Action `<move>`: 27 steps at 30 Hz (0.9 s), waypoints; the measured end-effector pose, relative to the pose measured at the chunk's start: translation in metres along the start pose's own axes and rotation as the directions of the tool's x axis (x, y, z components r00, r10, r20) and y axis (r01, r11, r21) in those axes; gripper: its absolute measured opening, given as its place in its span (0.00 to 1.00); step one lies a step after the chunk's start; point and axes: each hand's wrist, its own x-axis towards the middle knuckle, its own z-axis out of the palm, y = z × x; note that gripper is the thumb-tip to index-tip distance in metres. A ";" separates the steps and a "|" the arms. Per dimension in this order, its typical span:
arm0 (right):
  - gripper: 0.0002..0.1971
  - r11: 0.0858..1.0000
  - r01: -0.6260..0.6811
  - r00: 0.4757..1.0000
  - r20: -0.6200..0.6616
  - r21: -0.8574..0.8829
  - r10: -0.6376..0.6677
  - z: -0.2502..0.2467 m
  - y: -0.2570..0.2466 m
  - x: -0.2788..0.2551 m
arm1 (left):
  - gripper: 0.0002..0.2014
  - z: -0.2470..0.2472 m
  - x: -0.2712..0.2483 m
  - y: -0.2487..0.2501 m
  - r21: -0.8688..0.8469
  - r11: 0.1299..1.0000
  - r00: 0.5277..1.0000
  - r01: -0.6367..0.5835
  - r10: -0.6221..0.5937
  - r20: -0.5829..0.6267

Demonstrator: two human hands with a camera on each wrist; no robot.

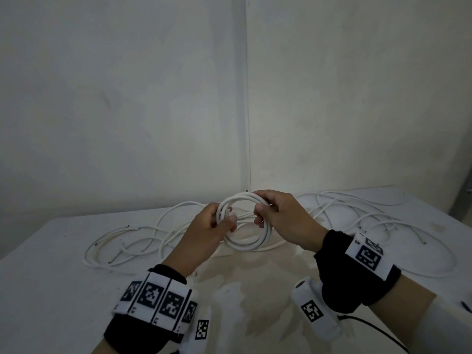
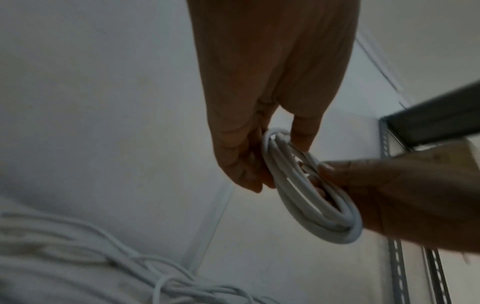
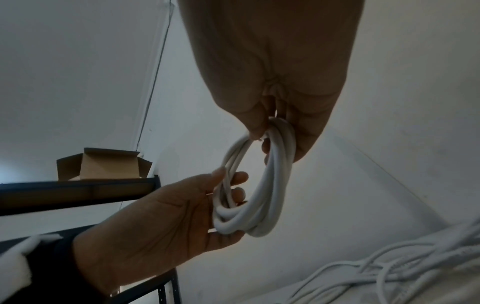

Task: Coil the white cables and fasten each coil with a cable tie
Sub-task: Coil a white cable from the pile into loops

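Just below the centre of the head view, a coil of white cable point(image 1: 244, 221) of several loops is held up off the white table point(image 1: 51, 251) between both hands. The left hand point(image 1: 207, 233) curls its fingers through the ring's left side with the thumb pressed on the strands; the right hand point(image 1: 283, 218) pinches the right side of the ring between thumb and curled fingers. No cable tie can be made out on the coil or anywhere in view, so the coiling of this cable looks finished and its fastening not yet done. Loose white cables point(image 1: 357, 215) sprawl uncoiled across the table behind the hands, left and right, so most of the job seems to remain.
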 end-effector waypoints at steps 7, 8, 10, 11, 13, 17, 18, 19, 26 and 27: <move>0.14 0.997 -0.013 1.000 -0.021 0.075 0.014 -0.003 -0.002 0.000 | 0.06 0.008 -0.001 -0.002 -0.024 1.000 0.999 0.006 -0.007 -0.047; 0.14 0.996 -0.019 1.000 -0.019 0.091 0.021 -0.003 -0.002 -0.001 | 0.07 0.009 -0.001 -0.002 -0.052 0.999 0.997 0.012 -0.016 -0.080; 0.15 0.988 -0.046 0.999 -0.009 0.149 0.048 -0.001 0.001 -0.004 | 0.08 0.008 0.001 -0.002 -0.096 0.995 0.990 0.014 -0.028 -0.137; 0.16 0.977 -0.074 0.997 -0.001 0.202 0.076 0.000 0.002 -0.006 | 0.09 0.008 0.001 -0.002 -0.117 0.993 0.987 0.010 -0.028 -0.159; 0.16 0.953 -0.119 0.993 0.029 0.279 0.115 0.003 0.004 -0.009 | 0.10 0.008 0.002 0.000 -0.162 0.987 0.980 -0.007 -0.025 -0.198; 0.13 0.934 -0.136 0.990 0.071 0.330 0.119 0.010 0.003 -0.010 | 0.11 0.011 0.001 0.003 -0.210 0.977 0.974 -0.036 -0.013 -0.226; 0.12 0.939 -0.125 0.992 0.053 0.320 0.114 0.010 0.003 -0.009 | 0.11 0.011 0.001 0.003 -0.223 0.974 0.978 -0.031 -0.016 -0.207; 0.12 0.946 -0.115 0.993 0.036 0.302 0.109 0.009 0.003 -0.007 | 0.10 0.011 0.000 0.003 -0.233 0.972 0.983 -0.019 -0.025 -0.183; 0.09 0.998 -0.055 0.989 0.134 -0.025 0.058 -0.008 0.003 -0.005 | 0.10 -0.003 0.002 -0.002 -0.090 0.993 0.990 0.077 -0.087 -0.107; 0.09 0.995 -0.043 0.985 0.165 -0.084 0.057 -0.011 0.002 -0.005 | 0.13 -0.004 0.004 -0.002 -0.036 0.996 0.993 0.084 -0.086 -0.086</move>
